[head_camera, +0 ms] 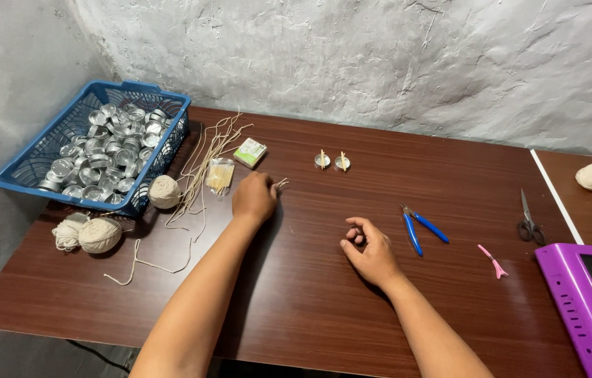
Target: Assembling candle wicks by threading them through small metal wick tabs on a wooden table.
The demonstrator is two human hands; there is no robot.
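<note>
Open tabletop (296,280) between and in front of both hands, nothing in the way. Left side crowded: blue basket (37,164), twine balls (100,234), loose strings (205,161). Right side blocked by pliers (418,229), scissors (528,220), purple tray (576,308). Two small cups (331,162) sit mid-back.

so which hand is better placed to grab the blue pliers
Probably the right hand: it rests loosely curled and empty on the table, just beside the blue pliers. The left hand is farther off, fingers pinching small sticks.
</note>
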